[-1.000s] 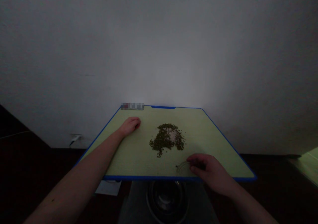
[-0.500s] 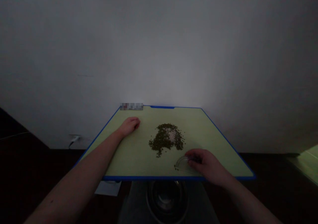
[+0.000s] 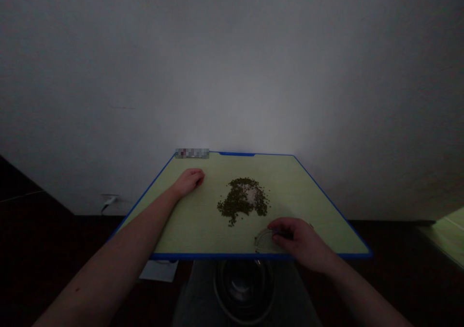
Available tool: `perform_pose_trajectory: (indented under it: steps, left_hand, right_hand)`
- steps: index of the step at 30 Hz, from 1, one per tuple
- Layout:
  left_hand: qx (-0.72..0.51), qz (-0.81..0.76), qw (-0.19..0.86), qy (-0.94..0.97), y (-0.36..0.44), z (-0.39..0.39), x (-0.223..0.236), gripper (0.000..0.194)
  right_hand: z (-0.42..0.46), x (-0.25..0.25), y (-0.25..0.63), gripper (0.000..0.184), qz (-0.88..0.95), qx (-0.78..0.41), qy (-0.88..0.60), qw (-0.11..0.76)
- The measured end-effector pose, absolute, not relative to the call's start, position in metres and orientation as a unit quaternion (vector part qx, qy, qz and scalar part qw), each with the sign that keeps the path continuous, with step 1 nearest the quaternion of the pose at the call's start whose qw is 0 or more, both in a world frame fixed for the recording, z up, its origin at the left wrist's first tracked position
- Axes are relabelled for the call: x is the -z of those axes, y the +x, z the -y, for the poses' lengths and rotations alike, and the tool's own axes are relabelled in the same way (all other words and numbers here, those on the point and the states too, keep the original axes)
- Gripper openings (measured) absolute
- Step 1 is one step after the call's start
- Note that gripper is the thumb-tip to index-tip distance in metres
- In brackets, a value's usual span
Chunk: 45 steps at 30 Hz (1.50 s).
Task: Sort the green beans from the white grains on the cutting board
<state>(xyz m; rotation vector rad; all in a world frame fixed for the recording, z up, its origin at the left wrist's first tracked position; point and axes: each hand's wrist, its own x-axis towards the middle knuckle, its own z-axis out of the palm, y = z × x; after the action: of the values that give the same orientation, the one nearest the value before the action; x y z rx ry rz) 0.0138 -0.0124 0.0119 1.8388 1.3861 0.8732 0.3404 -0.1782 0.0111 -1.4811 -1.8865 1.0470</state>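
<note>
In my right hand [image 3: 295,240], between thumb and fingers, is a clear half-round protractor [image 3: 264,240]. It lies at the front edge of the small table, with a few green beans at its curved left side. Beyond it, in the middle of the tabletop, spreads a pile of small green beans [image 3: 234,203] with a patch of pale grains [image 3: 251,195] among them. My left hand [image 3: 190,181] rests to the left of the pile, fingers curled in and apart from the beans; nothing shows in it.
The pale yellow table [image 3: 308,186] has a blue rim and stands against a grey wall [image 3: 232,75]. Below its front edge, a shiny metal bowl [image 3: 243,312] sits at my lap. A white plug [image 3: 109,201] with a cable is low on the wall at left.
The protractor is turned flatter, so more of its face shows. The few beans beside it are closer to the table's front edge. My left hand stays in place.
</note>
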Motion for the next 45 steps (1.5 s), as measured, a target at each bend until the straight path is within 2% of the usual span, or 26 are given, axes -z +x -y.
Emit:
perform_pose_trajectory:
  steps: [20, 26, 38, 45]
  left_hand:
    - [-0.328, -0.52, 0.323, 0.72, 0.012, 0.013, -0.013, 0.026]
    - [-0.33, -0.524, 0.321, 0.717, 0.012, 0.011, -0.011, 0.026]
    - [-0.341, -0.524, 0.337, 0.704, 0.011, 0.009, -0.007, 0.026]
    - [-0.337, -0.523, 0.325, 0.713, 0.012, 0.009, -0.006, 0.026]
  right_hand:
    - [0.185, -0.017, 0.339, 0.025, 0.685, -0.416, -0.545, 0.248]
    - [0.164, -0.018, 0.348, 0.028, 0.682, -0.368, -0.571, 0.269]
    - [0.169, -0.021, 0.323, 0.025, 0.733, -0.371, -0.529, 0.213]
    - [0.175, -0.022, 0.326, 0.025, 0.728, -0.377, -0.532, 0.21]
